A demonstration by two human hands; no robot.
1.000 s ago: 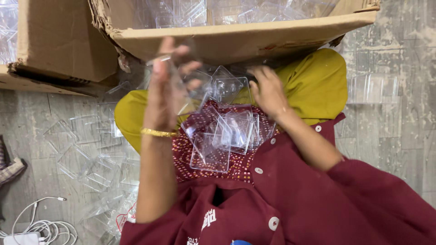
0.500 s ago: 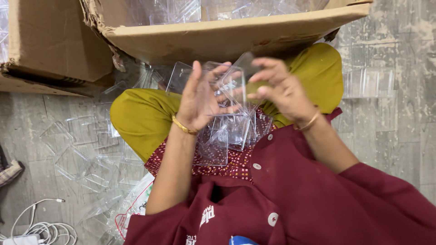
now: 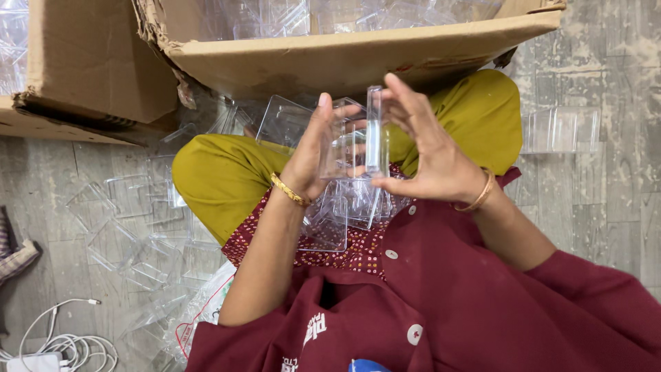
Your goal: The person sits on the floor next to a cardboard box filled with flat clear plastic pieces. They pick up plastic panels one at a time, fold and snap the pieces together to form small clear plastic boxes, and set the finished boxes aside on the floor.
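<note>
Both hands are raised over the lap, each closed on a clear plastic piece. The left hand (image 3: 313, 162) has its grip clamped on a clear box (image 3: 344, 148), fingers curled around its side. The right hand (image 3: 430, 155) pinches a clear lid (image 3: 375, 131) held upright on edge, touching the box's right side. More clear boxes (image 3: 344, 213) lie piled in the lap below. A cardboard carton (image 3: 344, 58) stands just beyond the knees, and other clear pieces (image 3: 131, 227) are scattered on the floor (image 3: 606, 207) to the left, near a white cable (image 3: 62, 341).
</note>
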